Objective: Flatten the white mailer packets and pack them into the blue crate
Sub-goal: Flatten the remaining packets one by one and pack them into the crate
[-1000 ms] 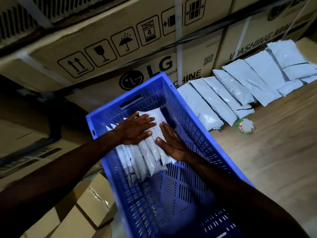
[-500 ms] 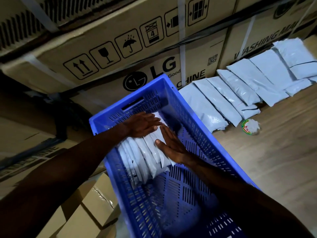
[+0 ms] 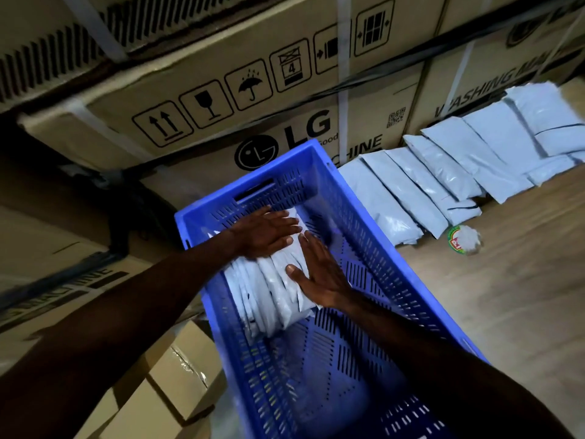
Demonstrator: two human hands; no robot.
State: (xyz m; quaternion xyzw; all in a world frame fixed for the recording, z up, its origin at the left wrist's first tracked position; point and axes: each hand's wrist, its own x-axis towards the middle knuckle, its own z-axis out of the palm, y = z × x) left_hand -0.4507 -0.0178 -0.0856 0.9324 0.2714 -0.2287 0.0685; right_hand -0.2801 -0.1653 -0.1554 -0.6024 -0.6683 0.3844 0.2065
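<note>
A blue slotted crate (image 3: 373,236) stands on the floor below me. Several white mailer packets (image 3: 269,296) stand packed on edge at its far end. My left hand (image 3: 266,231) lies flat with straight fingers on top of the far part of that stack. My right hand (image 3: 319,274) presses its flat palm against the stack's right side. A row of several more white mailer packets (image 3: 449,172) leans along the base of the cardboard boxes, right of the crate.
Large LG washing machine cartons (image 3: 253,99) rise close behind the crate. Smaller cardboard boxes (image 3: 177,384) sit to its left. A crumpled wrapper (image 3: 463,240) lies on the wooden floor (image 3: 506,296) to the crate's right.
Both hands have stayed on the packets in the crate. My left hand slid a little toward the far end, and the stack looks tighter.
</note>
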